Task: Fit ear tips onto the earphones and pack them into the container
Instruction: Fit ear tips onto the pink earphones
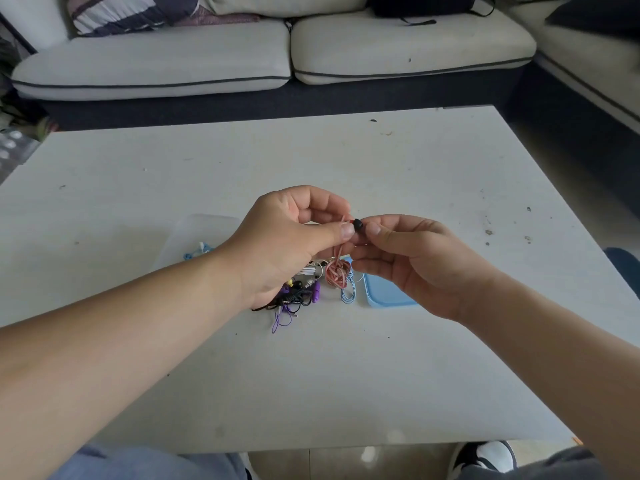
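Above the table's middle, my left hand (294,237) pinches the bud end of a pink earphone (337,275), whose coiled cord hangs down to the table. My right hand (412,261) pinches a small black ear tip (357,223) against that bud. Under my left hand lies a tangle of earphones (299,294) in purple, black and white, with a light blue cord (348,294) beside it. A clear plastic container (204,233) stands to the left with a blue earphone (197,251) inside. Its blue lid (381,294) lies flat under my right hand.
The white table (311,375) is low and scuffed, with small dark specks at the right. A grey sofa (277,53) runs along the far side. My knees and a shoe (485,457) show below the near table edge.
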